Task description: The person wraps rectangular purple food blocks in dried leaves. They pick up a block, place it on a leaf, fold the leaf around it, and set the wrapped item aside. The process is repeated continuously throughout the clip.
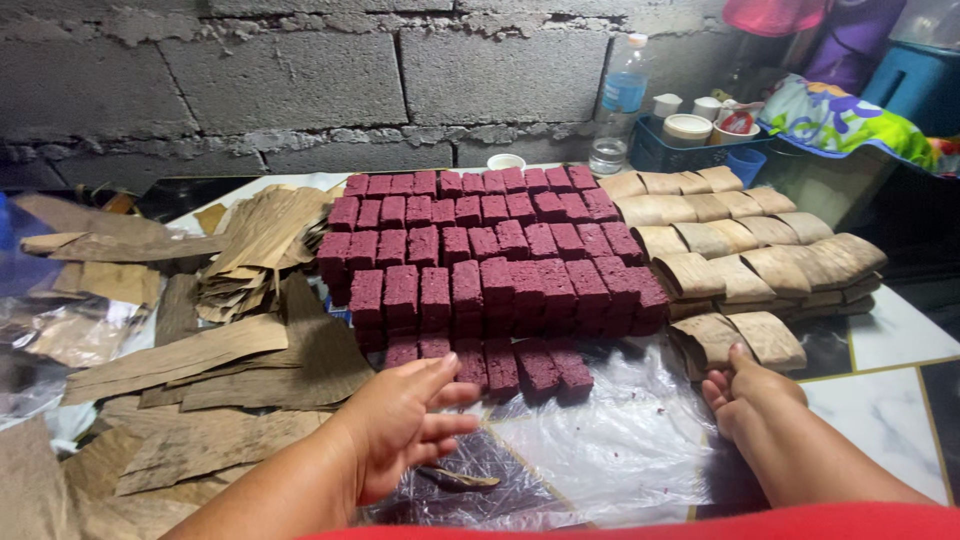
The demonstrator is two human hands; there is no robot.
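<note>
A big stack of dark purple rectangular cakes (480,265) lies on a clear plastic sheet (610,440) on the table. My left hand (405,420) hovers open, fingers spread, just short of the nearest purple blocks (500,365). My right hand (745,395) rests at the near end of a heap of cakes wrapped in dried brown leaf (745,255), its fingertips touching the closest wrapped piece (735,335); I cannot tell whether it grips it.
Loose dried leaves (215,350) lie piled at the left. A grey block wall (300,80) stands behind. At the back right are a plastic water bottle (620,105), a dark tray with small cups (690,135) and a patterned cloth (840,115). Tiled tabletop (890,400) shows at the right.
</note>
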